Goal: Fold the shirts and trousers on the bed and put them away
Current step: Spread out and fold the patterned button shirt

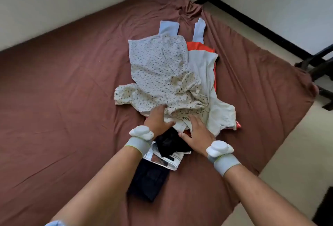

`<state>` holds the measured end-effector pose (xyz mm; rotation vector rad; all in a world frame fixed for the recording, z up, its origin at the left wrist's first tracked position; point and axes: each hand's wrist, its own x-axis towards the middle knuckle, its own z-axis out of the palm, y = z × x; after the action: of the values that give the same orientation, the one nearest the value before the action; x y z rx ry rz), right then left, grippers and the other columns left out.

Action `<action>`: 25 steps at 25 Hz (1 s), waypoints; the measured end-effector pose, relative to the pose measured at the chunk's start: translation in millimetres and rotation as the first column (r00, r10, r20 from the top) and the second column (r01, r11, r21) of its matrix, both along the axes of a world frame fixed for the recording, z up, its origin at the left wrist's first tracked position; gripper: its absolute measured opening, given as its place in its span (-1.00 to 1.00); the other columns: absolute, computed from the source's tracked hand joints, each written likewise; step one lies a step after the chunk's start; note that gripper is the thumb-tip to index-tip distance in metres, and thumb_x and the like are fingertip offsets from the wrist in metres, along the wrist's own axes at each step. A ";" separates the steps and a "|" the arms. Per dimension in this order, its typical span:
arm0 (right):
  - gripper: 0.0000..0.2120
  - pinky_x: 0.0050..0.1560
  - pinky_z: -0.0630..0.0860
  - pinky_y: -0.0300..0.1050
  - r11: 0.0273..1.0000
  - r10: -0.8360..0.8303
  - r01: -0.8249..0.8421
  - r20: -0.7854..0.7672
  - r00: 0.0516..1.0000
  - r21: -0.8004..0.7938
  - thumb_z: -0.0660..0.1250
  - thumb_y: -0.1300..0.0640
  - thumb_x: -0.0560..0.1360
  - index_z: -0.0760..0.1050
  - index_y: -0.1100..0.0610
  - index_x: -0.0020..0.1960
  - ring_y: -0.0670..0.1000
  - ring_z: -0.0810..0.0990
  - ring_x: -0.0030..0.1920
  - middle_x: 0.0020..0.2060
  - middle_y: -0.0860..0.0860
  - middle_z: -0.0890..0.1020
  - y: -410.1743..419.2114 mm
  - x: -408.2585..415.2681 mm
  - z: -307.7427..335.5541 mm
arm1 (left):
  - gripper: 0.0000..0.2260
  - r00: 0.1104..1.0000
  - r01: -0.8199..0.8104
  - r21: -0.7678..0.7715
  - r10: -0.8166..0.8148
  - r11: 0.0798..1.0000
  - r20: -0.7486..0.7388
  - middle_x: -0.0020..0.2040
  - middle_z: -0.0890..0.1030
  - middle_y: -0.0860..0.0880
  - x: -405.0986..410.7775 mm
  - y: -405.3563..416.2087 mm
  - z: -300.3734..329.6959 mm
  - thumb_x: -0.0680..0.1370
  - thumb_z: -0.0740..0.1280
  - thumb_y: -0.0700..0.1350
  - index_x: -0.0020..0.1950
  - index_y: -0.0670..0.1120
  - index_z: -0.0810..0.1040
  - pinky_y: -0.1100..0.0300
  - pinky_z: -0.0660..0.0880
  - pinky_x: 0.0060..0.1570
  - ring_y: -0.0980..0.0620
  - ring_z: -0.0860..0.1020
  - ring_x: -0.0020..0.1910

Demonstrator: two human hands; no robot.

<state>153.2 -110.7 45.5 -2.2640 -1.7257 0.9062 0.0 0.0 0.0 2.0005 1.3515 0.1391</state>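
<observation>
A heap of clothes lies in the middle of the bed. On top is a white patterned shirt (158, 71), spread out with a crumpled near edge. Under it lie a plain white T-shirt (214, 103), an orange garment (200, 46) and light blue trousers (169, 27) whose legs stick out at the far end. A black garment (171, 141), white folded trousers (167, 161) and a dark navy folded piece (149, 180) lie nearest me. My left hand (158, 119) grips the patterned shirt's near hem. My right hand (196, 134) rests flat, fingers spread, on the white T-shirt.
The bed (63, 117) has a brown sheet and fills most of the view, with walls behind and to the left. A cream floor (297, 153) runs along the right side. Dark furniture legs (319, 67) stand beyond the bed's right corner.
</observation>
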 end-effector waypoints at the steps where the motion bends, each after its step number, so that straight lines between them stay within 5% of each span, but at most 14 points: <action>1: -0.26 0.34 0.36 0.06 1.000 0.021 -0.021 0.004 1.000 0.013 0.30 -0.15 0.52 0.06 0.09 0.54 0.12 0.24 0.46 0.50 0.05 0.17 0.9 1.2 -4.7 | -0.28 1.000 0.005 -0.006 -0.005 1.000 -0.020 0.47 0.31 -0.12 9.9 6.1 -8.3 0.49 0.46 0.06 0.53 -0.11 0.20 0.03 0.27 0.42 -0.11 0.26 0.47; 4: -0.30 0.32 0.38 0.08 0.996 0.092 -0.093 0.058 0.994 0.001 0.29 -0.10 0.54 0.05 0.07 0.53 0.12 0.21 0.47 0.54 0.03 0.05 6.2 9.5 -21.2 | -0.25 0.989 -0.103 -0.084 0.093 0.991 -0.116 0.50 0.24 -0.17 41.0 19.7 -36.2 0.49 0.46 -0.07 0.55 -0.13 0.12 0.00 0.34 0.37 -0.17 0.31 0.44; 7: -0.35 0.26 0.43 0.09 0.989 0.146 -0.142 0.121 0.982 -0.041 0.29 -0.06 0.54 0.08 0.05 0.51 0.13 0.19 0.46 0.55 0.02 -0.10 13.2 17.9 -33.6 | -0.76 0.980 -0.142 -0.038 0.136 0.989 -0.147 0.18 0.55 -0.25 50.8 22.5 -56.3 0.56 0.30 -0.18 0.20 -0.23 0.48 0.02 0.42 0.08 -0.21 0.51 0.20; 12: -0.44 0.28 0.38 0.11 0.988 0.150 -0.157 0.311 0.939 -0.001 0.33 0.12 0.46 0.19 0.09 0.39 0.14 0.01 0.51 0.55 0.06 -0.20 34.9 10.7 -39.6 | -0.79 0.996 0.009 0.075 -0.016 0.997 0.086 -0.13 0.47 -0.08 7.0 20.0 -23.4 0.56 0.20 -0.15 0.07 -0.22 0.55 0.10 0.30 -0.02 -0.11 0.40 -0.01; 14: -0.39 0.34 0.32 0.17 0.986 0.133 -0.160 0.349 0.928 0.049 0.34 0.19 0.44 0.10 0.13 0.39 0.14 0.04 0.53 0.56 0.09 -0.06 44.8 0.2 -37.2 | -0.72 0.985 0.082 0.041 -0.087 0.996 0.151 -0.10 0.49 -0.15 -21.7 11.2 2.9 0.54 0.13 -0.13 0.07 -0.27 0.52 0.10 0.31 -0.01 -0.05 0.39 -0.05; 17: -0.24 0.32 0.27 0.31 0.971 0.159 -0.218 0.425 0.891 0.095 0.43 0.17 0.39 0.05 0.12 0.42 0.12 0.40 0.36 0.31 0.10 0.47 54.6 -26.2 -31.5 | -0.73 0.974 0.067 -0.017 -0.061 0.998 0.218 -0.16 0.52 -0.16 -77.9 -10.3 41.7 0.54 0.12 -0.15 0.08 -0.28 0.49 0.14 0.35 -0.12 0.05 0.43 -0.20; 19: -0.47 0.26 0.36 0.22 0.959 0.263 -0.284 0.377 0.888 -0.001 0.32 0.19 0.48 0.20 0.08 0.39 0.13 0.55 0.15 0.10 0.07 0.58 52.5 -54.0 -19.2 | -0.84 0.976 0.090 -0.007 -0.086 0.996 0.201 -0.22 0.51 -0.13 -118.6 -25.3 59.6 0.53 0.13 -0.17 0.00 -0.17 0.46 0.18 0.34 -0.17 0.11 0.40 -0.26; 22: -0.55 -0.03 0.52 0.06 0.902 0.429 -0.410 0.176 0.886 -0.132 0.11 0.35 0.53 0.22 0.12 0.39 0.21 0.56 0.06 0.15 0.16 0.52 30.5 -116.7 8.2 | -0.77 0.987 0.159 0.026 -0.159 0.987 0.013 0.08 0.61 -0.06 -194.4 -49.7 72.6 0.59 0.19 -0.22 0.22 -0.11 0.48 0.15 0.43 0.04 0.02 0.54 0.02; 25: -0.49 -0.01 0.47 0.09 0.844 0.531 -0.515 0.094 0.842 -0.151 0.05 0.38 0.55 0.12 0.16 0.48 0.25 0.53 0.10 0.22 0.20 0.41 -10.0 -196.1 23.8 | -0.63 0.984 0.156 0.067 -0.149 0.986 -0.099 0.26 0.55 -0.06 -273.7 -74.0 64.3 0.58 0.17 -0.29 0.37 -0.07 0.45 0.28 0.35 0.18 0.01 0.49 0.22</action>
<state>-42.9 -120.7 69.2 -1.9746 -2.4881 0.9863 -273.7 -74.0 64.3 2.1890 1.2609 0.0260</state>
